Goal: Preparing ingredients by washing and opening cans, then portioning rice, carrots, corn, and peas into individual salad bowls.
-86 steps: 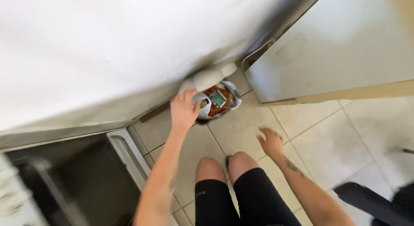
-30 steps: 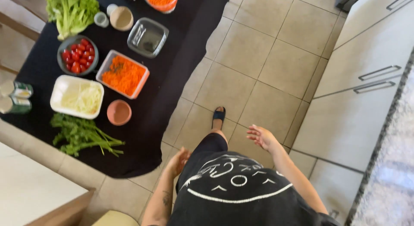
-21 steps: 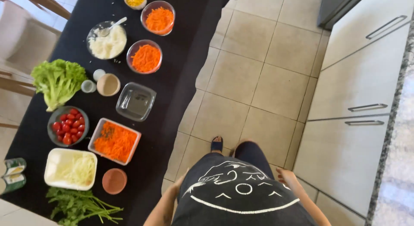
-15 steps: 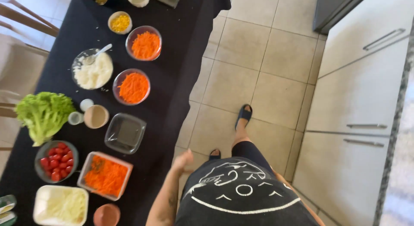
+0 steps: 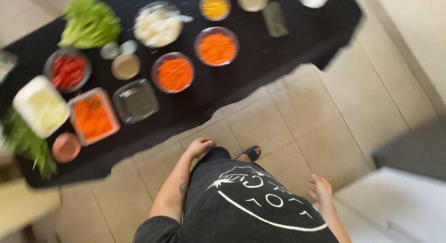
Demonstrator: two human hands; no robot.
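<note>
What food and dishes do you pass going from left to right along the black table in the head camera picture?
White rectangular dish → bowl of red tomatoes → clear empty glass dish → round bowl of grated carrot → second bowl of orange shreds → pale bowl at the far edge.

Home kitchen: food bowls (image 5: 174,72) on table (image 5: 278,52), tiled floor (image 5: 297,127)

Black-clothed table (image 5: 260,66) bearing food bowls (image 5: 174,72)
</note>
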